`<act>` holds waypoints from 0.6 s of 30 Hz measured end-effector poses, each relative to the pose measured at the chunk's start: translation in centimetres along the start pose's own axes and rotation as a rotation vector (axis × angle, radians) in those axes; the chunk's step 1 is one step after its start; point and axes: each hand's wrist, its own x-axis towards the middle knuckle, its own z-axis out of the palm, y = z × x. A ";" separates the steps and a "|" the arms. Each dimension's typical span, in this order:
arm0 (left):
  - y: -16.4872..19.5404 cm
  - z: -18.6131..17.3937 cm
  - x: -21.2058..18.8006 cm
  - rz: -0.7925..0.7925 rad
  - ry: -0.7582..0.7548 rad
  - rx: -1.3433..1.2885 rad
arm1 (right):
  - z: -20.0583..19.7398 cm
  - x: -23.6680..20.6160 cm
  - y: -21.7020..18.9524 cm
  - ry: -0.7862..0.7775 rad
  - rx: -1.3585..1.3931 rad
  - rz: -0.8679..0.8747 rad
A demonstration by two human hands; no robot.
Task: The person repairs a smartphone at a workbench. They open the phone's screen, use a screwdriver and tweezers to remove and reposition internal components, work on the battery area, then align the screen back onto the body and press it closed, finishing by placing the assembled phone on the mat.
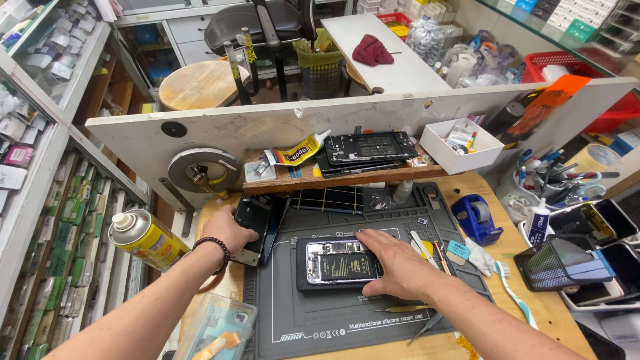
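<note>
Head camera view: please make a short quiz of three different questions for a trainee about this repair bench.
1. True or false: the right hand rests on the opened phone lying on the dark repair mat.
2. What does the left hand grasp?
A. the yellow spray can
B. a black phone part at the mat's left edge
C. the blue tape dispenser
3. Which colour is the cloth on the white board behind the bench?

Key: 1 true; 2 B; 3 dark red.

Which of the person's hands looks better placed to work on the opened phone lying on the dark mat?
Probably the right hand: it already rests on the opened phone on the repair mat. The left hand is off at the mat's edge, holding another dark phone.
</note>
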 end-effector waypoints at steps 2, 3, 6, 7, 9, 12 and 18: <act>-0.6 0.5 -0.2 -0.020 -0.001 -0.120 | -0.4 -0.3 -0.5 -0.009 -0.016 0.004; -0.8 0.8 -0.4 -0.036 -0.015 -0.194 | -0.7 -0.5 -0.9 -0.014 -0.024 0.007; -1.6 1.3 -2.0 -0.043 -0.074 -0.483 | -1.2 -1.0 -2.3 0.005 -0.170 0.019; -1.7 1.3 -2.7 -0.041 -0.093 -0.593 | -1.1 -1.1 -3.0 0.093 -0.113 -0.002; -1.6 1.3 -4.7 -0.169 -0.323 -0.863 | -0.7 -1.3 -4.6 0.281 0.000 -0.026; -0.8 1.6 -8.7 -0.272 -0.618 -1.118 | 0.8 0.0 -7.7 0.209 0.634 0.230; 3.3 3.0 -12.7 -0.193 -0.828 -1.150 | 3.0 0.0 -8.2 0.078 1.293 0.422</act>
